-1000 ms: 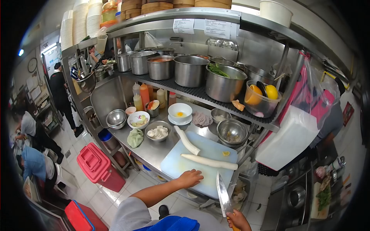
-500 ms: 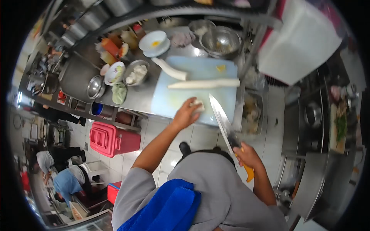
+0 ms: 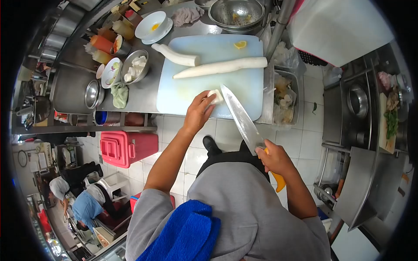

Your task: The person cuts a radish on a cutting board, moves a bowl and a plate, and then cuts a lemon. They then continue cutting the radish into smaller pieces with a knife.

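My left hand (image 3: 198, 112) is closed around a short chunk of peeled white root (image 3: 215, 96) near the front of the pale blue cutting board (image 3: 244, 93). My right hand (image 3: 277, 160) grips the yellow handle of a large chef's knife (image 3: 241, 116). The blade points away from me, its tip just right of the chunk and apart from it. Across the board lies a long peeled white root (image 3: 222, 67), with a curved, shorter one (image 3: 176, 55) behind it. A lemon wedge (image 3: 240, 44) rests at the back right.
Left of the board stand a metal bowl of white chunks (image 3: 134, 68), a green cloth (image 3: 119, 95) and a white bowl (image 3: 112, 72). A colander (image 3: 235, 13) sits behind. A scrap bin (image 3: 285, 98) is at the right, a pink lidded bin (image 3: 130, 148) below left. Two people are at lower left.
The view has tilted and sharpened, so the board sits higher in it. My left hand still holds the chunk, and the knife tip has come closer to it.
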{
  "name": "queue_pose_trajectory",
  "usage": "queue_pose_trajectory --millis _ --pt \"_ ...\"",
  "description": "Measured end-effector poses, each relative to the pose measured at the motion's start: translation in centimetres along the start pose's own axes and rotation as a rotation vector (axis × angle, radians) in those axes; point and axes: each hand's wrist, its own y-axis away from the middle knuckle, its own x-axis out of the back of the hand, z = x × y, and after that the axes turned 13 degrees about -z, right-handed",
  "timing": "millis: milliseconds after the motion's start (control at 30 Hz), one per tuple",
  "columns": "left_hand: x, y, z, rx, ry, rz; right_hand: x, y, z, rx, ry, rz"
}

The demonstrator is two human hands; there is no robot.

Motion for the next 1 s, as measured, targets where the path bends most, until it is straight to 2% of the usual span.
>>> queue_pose_trajectory --millis 667,1000 --pt "0.6 -0.5 -0.1 -0.024 -0.013 -0.053 0.4 0.3 -1.8 -0.065 0.134 -0.034" --pt "0.5 -0.6 -0.2 -0.048 0.004 -0.038 0.0 0.7 -2.7 -0.023 0.277 0.026"
